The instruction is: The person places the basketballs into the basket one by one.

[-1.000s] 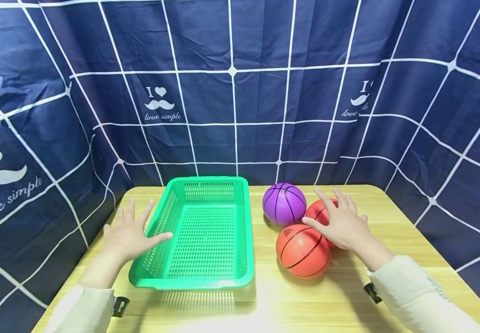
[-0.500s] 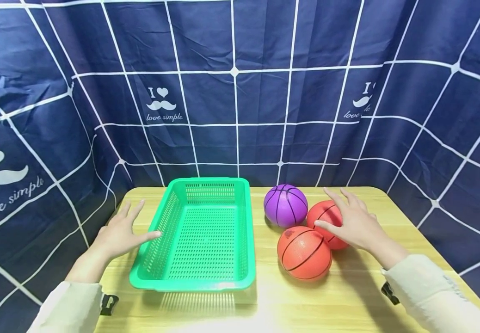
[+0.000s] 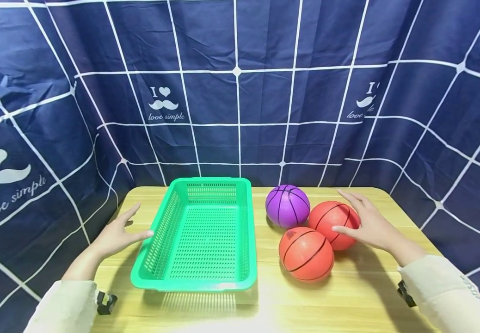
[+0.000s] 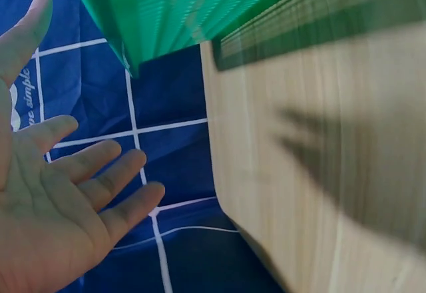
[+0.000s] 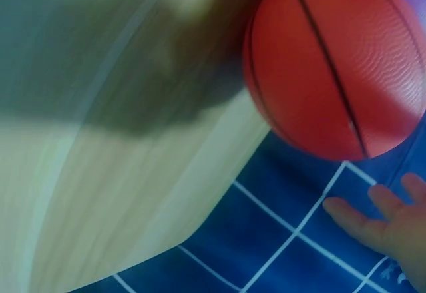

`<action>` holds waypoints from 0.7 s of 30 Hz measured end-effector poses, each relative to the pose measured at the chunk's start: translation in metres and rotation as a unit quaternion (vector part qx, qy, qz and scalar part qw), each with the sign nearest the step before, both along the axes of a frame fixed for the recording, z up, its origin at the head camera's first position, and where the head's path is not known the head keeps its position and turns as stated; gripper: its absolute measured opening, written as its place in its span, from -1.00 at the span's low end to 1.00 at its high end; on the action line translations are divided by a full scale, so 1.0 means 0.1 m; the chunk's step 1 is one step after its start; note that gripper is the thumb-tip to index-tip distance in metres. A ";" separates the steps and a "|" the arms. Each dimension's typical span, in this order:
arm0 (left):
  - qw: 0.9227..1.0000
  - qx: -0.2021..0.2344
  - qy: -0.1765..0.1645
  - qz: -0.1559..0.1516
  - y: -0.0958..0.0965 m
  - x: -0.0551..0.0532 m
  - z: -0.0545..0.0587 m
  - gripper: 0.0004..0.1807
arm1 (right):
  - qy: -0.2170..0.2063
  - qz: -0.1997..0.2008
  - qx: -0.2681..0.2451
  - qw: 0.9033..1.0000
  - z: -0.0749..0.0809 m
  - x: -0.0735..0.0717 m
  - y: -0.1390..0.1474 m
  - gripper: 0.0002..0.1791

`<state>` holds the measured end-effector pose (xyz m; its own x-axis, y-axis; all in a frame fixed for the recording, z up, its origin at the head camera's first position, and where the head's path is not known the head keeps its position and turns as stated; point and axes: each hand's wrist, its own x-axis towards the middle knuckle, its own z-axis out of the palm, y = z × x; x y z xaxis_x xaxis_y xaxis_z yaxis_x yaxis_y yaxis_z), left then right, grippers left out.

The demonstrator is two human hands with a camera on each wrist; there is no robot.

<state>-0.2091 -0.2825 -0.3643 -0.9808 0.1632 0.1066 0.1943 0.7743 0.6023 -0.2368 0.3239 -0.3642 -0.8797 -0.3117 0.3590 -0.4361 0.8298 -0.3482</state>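
Note:
My left hand (image 3: pixel 115 236) hovers at the left side of a green plastic basket (image 3: pixel 193 286), its thumb tip right at the rim in the head view. The fingers are spread and hold nothing, as the left wrist view of the hand (image 4: pixel 66 220) also shows. On the right, my right hand (image 3: pixel 375 226) is beside the rear red basketball (image 3: pixel 335 217), thumb overlapping that ball's right side. Its fingers are extended, with nothing in the palm. A second, orange-red basketball (image 3: pixel 306 254) sits in front of it, and a purple basketball (image 3: pixel 287 206) behind to the left.
The wooden table (image 3: pixel 273 300) carries the basket at left of centre and the balls to its right. A dark blue curtain (image 3: pixel 261 101) with white grid lines stands close behind the table and along both sides.
Both hands have drawn outward: the left has shifted left off the basket's side, and the right has moved right, uncovering more of the rear red ball. Basket and balls stay in place.

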 end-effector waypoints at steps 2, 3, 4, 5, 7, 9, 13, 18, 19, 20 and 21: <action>1.000 0.019 -0.004 -0.005 -0.02 0.00 -0.03 0.04 | 0.000 0.003 -0.003 1.000 -0.02 -0.01 0.05 0.15; 1.000 0.027 -0.004 -0.007 -0.02 0.00 -0.04 0.03 | -0.002 0.004 -0.004 1.000 -0.03 -0.02 0.07 0.15; 0.999 0.034 -0.003 -0.011 -0.03 0.00 -0.05 0.01 | -0.004 0.004 -0.004 1.000 -0.05 -0.02 0.09 0.16; 0.999 0.043 -0.004 -0.013 -0.04 -0.01 -0.06 0.00 | -0.004 0.004 -0.005 1.000 -0.06 -0.03 0.11 0.16; 0.998 0.061 -0.011 -0.017 -0.05 -0.01 -0.09 -0.03 | -0.005 0.005 -0.003 1.000 -0.08 -0.04 0.15 0.18; 0.996 0.083 -0.023 -0.023 -0.06 -0.01 -0.11 -0.06 | -0.008 0.005 -0.002 1.000 -0.10 -0.05 0.18 0.19; 0.988 0.137 -0.056 -0.034 -0.09 -0.02 -0.14 -0.10 | -0.019 0.011 -0.010 1.000 -0.14 -0.07 0.23 0.21; 0.976 0.198 -0.085 -0.045 -0.13 -0.03 -0.19 -0.17 | -0.038 0.022 -0.040 0.998 -0.18 -0.08 0.27 0.21; 0.974 0.204 -0.087 -0.045 -0.13 -0.03 -0.20 -0.18 | -0.041 0.024 -0.045 0.998 -0.19 -0.08 0.27 0.21; 0.973 0.208 -0.088 -0.046 -0.14 -0.03 -0.21 -0.19 | -0.044 0.026 -0.049 0.997 -0.19 -0.09 0.28 0.20; 0.973 0.208 -0.089 -0.045 -0.15 -0.03 -0.22 -0.20 | -0.047 0.028 -0.055 0.997 -0.20 -0.09 0.28 0.20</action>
